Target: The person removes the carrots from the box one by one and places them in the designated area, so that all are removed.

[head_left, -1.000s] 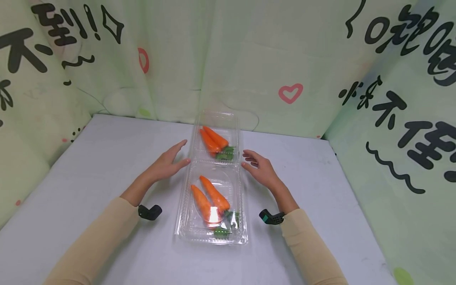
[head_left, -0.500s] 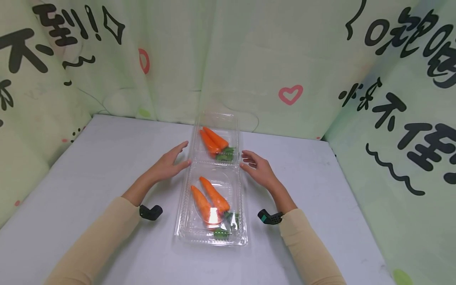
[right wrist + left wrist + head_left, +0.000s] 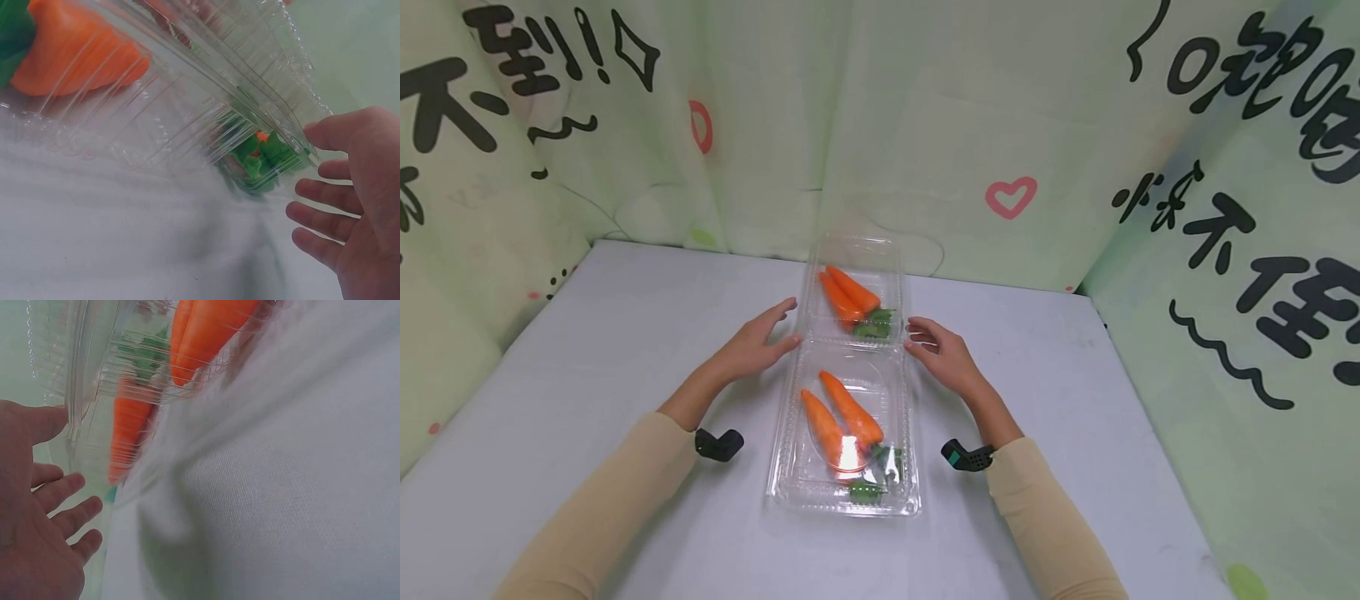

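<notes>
Two clear plastic boxes stand end to end in the head view. Two carrots [image 3: 852, 410] with green tops lie in the front box [image 3: 784, 467]. Behind it, the back box [image 3: 891, 260] holds two more carrots [image 3: 844, 293]. My left hand [image 3: 750, 346] is at the left side where the boxes meet, its thumb at the rim [image 3: 76, 375] and its fingers spread and relaxed. Opposite it, my right hand [image 3: 947, 357] has its thumb tip at the rim [image 3: 265, 100], with the other fingers slightly bent below. Whether either thumb presses the plastic is hard to tell.
The boxes rest on a white-covered table [image 3: 647, 317]. A pale green curtain [image 3: 925, 125] with black lettering and pink hearts hangs behind the table and along both sides. Each wrist wears a black camera, such as the left camera [image 3: 719, 446].
My right hand has shifted slightly left, closer to the boxes' edge. The left hand has barely moved, and the boxes and carrots stay in place.
</notes>
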